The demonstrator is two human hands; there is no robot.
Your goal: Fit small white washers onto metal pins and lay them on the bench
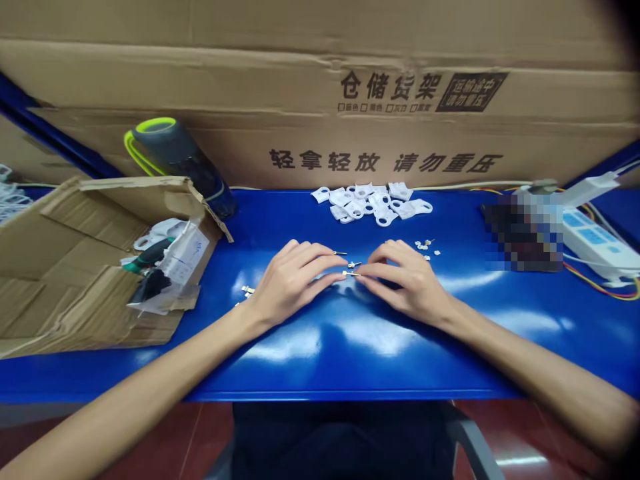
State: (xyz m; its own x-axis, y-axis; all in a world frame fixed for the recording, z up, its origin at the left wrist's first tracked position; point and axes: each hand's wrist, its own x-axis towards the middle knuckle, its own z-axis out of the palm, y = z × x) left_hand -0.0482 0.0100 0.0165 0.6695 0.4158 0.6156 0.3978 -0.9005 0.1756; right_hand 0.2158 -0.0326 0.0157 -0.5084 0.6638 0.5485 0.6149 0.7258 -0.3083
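From here I see a flat, shiny blue table. The big brown cardboard sheet has black writing. The tall round grey bottle has a bright yellow-green rim. The thin metal pins look gold. The long white plastic power strip has light blue patches.

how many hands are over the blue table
2: the left hand, nearer the cardboard box, and the right hand, nearer the power strip. Their fingertips meet around a small metal part.
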